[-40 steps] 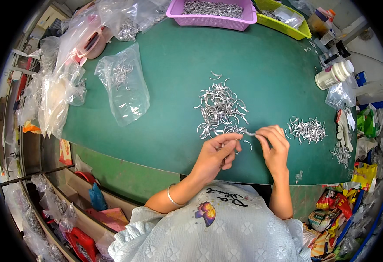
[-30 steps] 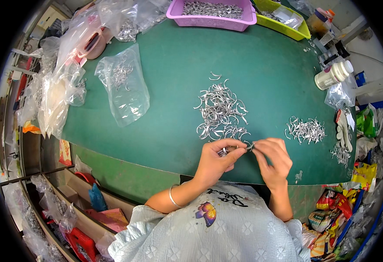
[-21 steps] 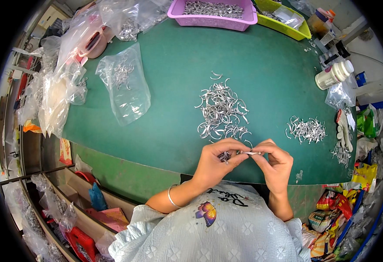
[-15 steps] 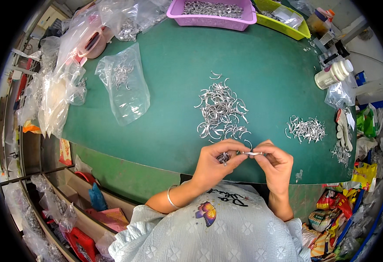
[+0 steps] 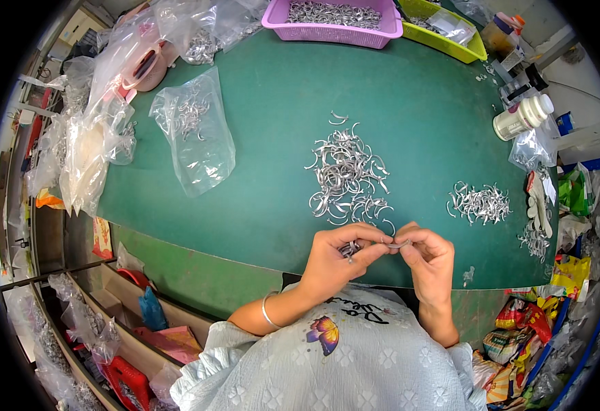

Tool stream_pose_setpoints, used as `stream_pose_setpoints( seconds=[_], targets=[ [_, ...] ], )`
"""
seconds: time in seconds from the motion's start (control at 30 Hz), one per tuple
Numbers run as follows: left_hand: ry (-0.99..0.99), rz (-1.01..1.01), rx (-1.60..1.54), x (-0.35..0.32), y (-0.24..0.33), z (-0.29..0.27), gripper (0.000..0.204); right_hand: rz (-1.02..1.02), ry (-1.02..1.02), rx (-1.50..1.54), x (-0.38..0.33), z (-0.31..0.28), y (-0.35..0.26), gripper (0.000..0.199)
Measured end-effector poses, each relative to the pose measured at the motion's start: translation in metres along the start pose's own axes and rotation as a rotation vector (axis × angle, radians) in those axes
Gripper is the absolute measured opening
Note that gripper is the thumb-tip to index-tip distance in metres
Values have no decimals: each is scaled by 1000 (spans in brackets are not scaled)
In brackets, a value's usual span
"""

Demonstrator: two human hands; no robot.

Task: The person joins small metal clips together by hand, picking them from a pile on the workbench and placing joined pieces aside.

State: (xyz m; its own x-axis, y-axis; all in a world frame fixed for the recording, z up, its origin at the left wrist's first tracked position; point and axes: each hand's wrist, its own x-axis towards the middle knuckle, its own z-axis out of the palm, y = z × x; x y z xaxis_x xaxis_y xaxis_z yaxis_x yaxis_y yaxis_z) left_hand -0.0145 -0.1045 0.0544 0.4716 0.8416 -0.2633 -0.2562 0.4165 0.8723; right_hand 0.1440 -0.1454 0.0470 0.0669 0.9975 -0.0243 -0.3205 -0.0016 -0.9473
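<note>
Between the fingertips of my two hands, near the table's front edge, is a small curved silvery metal piece [image 5: 398, 244]. My left hand [image 5: 337, 257] pinches one end and keeps several more curved metal pieces [image 5: 349, 249] in its curled fingers. At the other end, my right hand [image 5: 428, 257] grips with thumb and forefinger. Just beyond my hands lies a large loose pile of curved metal pieces [image 5: 344, 171]. To the right is a smaller heap of similar pieces [image 5: 481, 203].
On the green table [image 5: 265, 137], a clear plastic bag [image 5: 200, 164] with metal pieces lies at left. A purple basket [image 5: 330, 33] and a yellow-green basket [image 5: 443, 42] stand at the back. A white bottle [image 5: 522, 116] and a glove [image 5: 538, 205] are along the right edge.
My right hand has shifted slightly left, closer to my left fingertips, and the held metal piece is turned a little. The piles have not moved.
</note>
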Motion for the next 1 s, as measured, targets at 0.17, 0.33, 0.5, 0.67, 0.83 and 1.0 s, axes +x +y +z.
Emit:
stream_pose_setpoints(
  seconds=[0.17, 0.33, 0.5, 0.67, 0.83, 1.0],
  targets=[
    [-132, -289, -425, 8, -11, -11, 14, -39, 22, -193, -1, 3, 0, 8],
    [-93, -453, -739, 14, -24, -14, 20, 39, 36, -426, 5, -11, 10, 11],
    [2, -246, -555, 14, -25, -21, 21, -26, 185, -830, 23, -35, 34, 15],
    [-66, -227, -488, 20, -32, -31, 30, -336, 173, -1335, 37, -36, 59, 14],
    [-104, -351, -799, 22, -51, -52, 34, -273, 217, -1155, 36, -36, 57, 9],
    [258, -204, -1044, 28, -42, -83, 13, -105, 299, -880, 27, -29, 46, 11]
  ],
)
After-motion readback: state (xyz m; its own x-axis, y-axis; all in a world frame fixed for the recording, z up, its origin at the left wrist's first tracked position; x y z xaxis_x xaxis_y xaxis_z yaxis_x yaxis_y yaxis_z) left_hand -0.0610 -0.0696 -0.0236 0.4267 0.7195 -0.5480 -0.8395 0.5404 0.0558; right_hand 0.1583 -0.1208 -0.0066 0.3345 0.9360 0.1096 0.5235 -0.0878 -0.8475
